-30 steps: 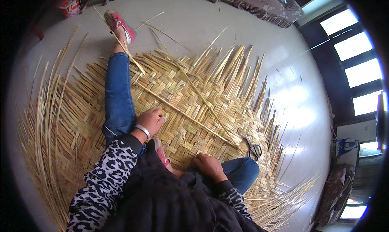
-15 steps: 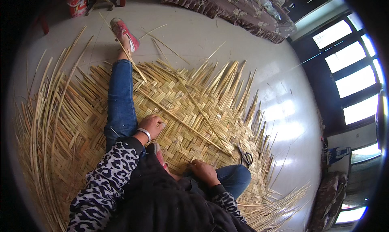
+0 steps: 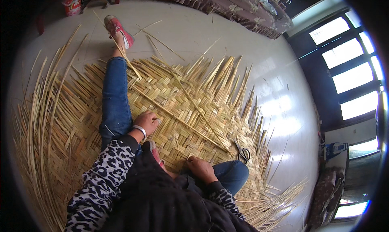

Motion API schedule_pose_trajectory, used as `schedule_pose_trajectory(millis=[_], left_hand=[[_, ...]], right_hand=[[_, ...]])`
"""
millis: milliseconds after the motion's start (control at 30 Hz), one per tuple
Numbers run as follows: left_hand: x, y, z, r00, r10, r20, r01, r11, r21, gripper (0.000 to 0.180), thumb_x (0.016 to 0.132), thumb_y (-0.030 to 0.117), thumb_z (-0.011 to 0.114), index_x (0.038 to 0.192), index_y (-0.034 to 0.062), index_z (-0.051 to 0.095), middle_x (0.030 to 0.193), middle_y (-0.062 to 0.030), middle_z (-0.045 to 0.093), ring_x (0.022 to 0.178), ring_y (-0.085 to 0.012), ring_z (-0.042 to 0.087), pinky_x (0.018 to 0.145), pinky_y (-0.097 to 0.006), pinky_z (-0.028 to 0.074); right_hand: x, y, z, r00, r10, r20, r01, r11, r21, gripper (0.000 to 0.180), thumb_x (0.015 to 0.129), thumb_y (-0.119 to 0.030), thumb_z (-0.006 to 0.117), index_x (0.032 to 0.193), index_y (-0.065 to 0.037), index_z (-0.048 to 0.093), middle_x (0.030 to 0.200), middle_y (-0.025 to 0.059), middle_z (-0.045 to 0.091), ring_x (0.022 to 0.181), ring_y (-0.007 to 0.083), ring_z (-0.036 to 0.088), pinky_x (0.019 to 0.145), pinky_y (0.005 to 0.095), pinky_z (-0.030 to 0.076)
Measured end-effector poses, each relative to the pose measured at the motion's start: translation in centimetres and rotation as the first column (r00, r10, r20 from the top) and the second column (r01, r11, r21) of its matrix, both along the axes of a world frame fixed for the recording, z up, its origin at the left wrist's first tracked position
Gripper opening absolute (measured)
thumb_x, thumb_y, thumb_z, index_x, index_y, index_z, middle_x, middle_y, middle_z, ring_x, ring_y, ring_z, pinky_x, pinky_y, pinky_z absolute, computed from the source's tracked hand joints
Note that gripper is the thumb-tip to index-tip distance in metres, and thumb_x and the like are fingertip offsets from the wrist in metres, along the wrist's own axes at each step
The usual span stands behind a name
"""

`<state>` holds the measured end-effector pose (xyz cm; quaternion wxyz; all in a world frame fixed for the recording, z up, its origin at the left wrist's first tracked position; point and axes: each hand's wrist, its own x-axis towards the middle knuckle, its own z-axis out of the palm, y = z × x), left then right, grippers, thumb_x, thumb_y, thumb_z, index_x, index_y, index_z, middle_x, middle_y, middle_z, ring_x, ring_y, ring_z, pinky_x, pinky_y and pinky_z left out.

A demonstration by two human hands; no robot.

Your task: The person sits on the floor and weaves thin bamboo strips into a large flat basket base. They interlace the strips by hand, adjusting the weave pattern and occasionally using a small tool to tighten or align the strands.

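A large woven mat of split straw-coloured strips (image 3: 182, 132) lies on the floor under my legs, its herringbone weave ending in loose strips. My left hand (image 3: 146, 122), a silver bangle at its wrist, rests low over the weave beside my left leg with the fingers curled in. Down at the mat near my bent right knee is my right hand (image 3: 201, 168), closed, knuckles up. Whatever either hand pinches is too small or hidden to make out. Two loose long strips (image 3: 178, 117) lie across the weave ahead of my hands, meeting near black-handled scissors (image 3: 243, 154).
My left leg (image 3: 115, 98) stretches forward over the mat. Long loose strips (image 3: 44, 122) bend up at the left, with more at the lower right. A cloth-covered sofa (image 3: 227, 7) stands at the far side, a red bucket (image 3: 73, 3) at the far left.
The whole view has shifted slightly, so everything sits a little further up and left. Both hands stay curled in nearly the same places on the mat.
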<state>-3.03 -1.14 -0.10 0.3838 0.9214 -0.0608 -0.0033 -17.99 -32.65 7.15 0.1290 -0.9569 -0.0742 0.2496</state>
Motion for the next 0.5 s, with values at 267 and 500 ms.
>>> schedule_pose_trajectory(millis=[267, 500], left_hand=[[-0.04, -0.05, 0.57, 1.0, 0.0, -0.004, 0.0, 1.0, 0.013, 0.022, 0.09, 0.03, 0.073, 0.093, 0.0079, 0.073, 0.104, -0.0156, 0.072, 0.098, -0.0391, 0.068, 0.087, -0.049, 0.056], [-0.04, -0.04, 0.78, 1.0, 0.004, -0.03, -0.003, 0.999, 0.033, 0.022, 0.09, 0.03, 0.073, 0.095, 0.0081, 0.073, 0.105, -0.0154, 0.072, 0.101, -0.0385, 0.068, 0.088, -0.048, 0.056]], right_hand=[[0.01, -0.05, 0.03, 1.0, 0.0, 0.008, 0.0, 1.0, 0.022, 0.033, 0.104, -0.04, 0.056, 0.111, -0.008, 0.063, 0.1, 0.0223, 0.075, 0.093, 0.0437, 0.072, 0.079, 0.0556, 0.057], [0.05, -0.18, -0.18, 1.0, 0.009, 0.014, -0.009, 1.0, 0.029, 0.032, 0.103, -0.037, 0.056, 0.113, -0.008, 0.064, 0.1, 0.022, 0.075, 0.093, 0.0436, 0.072, 0.08, 0.0552, 0.057]])
